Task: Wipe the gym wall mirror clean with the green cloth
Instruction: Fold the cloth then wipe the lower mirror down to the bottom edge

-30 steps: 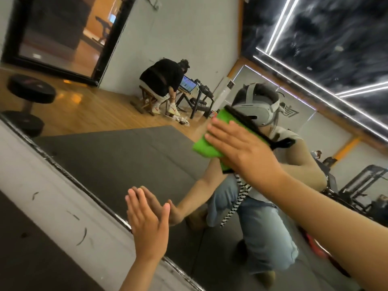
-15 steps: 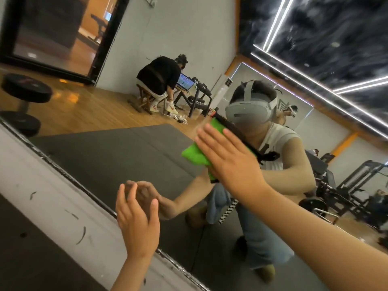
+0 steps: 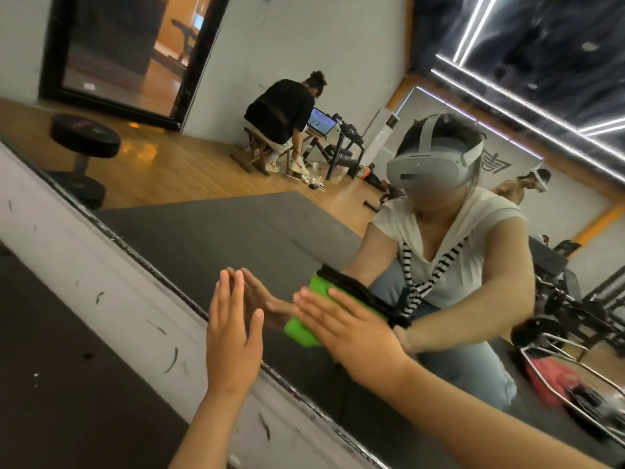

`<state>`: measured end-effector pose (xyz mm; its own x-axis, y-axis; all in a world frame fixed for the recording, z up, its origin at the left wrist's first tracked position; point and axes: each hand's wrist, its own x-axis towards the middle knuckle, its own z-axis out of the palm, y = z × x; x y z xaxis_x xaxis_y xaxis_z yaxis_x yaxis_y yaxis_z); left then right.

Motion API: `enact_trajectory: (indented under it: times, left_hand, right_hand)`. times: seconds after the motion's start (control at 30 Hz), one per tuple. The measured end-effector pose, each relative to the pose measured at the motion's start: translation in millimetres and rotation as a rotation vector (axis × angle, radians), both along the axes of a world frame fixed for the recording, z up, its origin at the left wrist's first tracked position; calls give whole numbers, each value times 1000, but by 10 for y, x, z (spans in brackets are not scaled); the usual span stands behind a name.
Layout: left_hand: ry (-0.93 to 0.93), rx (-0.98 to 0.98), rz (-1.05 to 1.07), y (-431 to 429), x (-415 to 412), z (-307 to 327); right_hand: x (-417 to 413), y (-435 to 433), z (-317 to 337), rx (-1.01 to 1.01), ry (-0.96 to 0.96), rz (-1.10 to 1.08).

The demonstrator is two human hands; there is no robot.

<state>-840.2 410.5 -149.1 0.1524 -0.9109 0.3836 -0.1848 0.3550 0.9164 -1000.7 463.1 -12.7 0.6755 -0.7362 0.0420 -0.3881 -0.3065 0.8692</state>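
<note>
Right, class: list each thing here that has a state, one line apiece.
green cloth: folded, pressed against the mirror
right hand: fingers straight, pressing the cloth
left hand: fingers straight, fingertips on the mirror
laptop: open, screen lit, seen reflected
mirror: cleanliness unclear

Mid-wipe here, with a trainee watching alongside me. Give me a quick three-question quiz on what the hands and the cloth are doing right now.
1. True or false: the right hand presses the green cloth flat against the mirror with straight fingers.
2. The left hand is: A) gripping a spray bottle; B) open, fingertips touching the glass; C) pinching the cloth.
3. Fill in: in the head view, the cloth lies to the ____ of the left hand.
Key: 1 true; 2 B; 3 right.
</note>
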Motion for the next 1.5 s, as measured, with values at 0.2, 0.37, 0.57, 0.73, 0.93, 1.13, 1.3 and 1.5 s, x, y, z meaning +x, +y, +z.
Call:
enact_trajectory:
  times: [0.2, 0.37, 0.57, 0.73, 0.93, 1.13, 1.3, 1.5]
  left_hand:
    - [-162, -25, 11, -22, 154, -80]
    - [-298, -63, -16, -62, 295, -162]
    - [-358, -45, -59, -64, 530, -10]
    - [-270, -45, 25, -374, 809, 327]
    - [-277, -63, -16, -534, 1022, 727]
    - [-389, -75, -111, -655, 1285, 1031]
    - [-392, -33, -159, -800, 1149, 1155]
    - [-389, -86, -137, -846, 1177, 1028]
  right_hand:
    - [48, -43, -477, 44, 66, -54]
    - [-149, 61, -529, 154, 184, 43]
    - [152, -204, -546, 24, 123, 32]
    - [-100, 14, -794, 158, 214, 18]
    - [470, -461, -285, 17, 54, 42]
    - [346, -259, -484, 325, 342, -151]
    - [452, -501, -251, 240, 274, -22]
    - [704, -847, -870, 449, 362, -142]
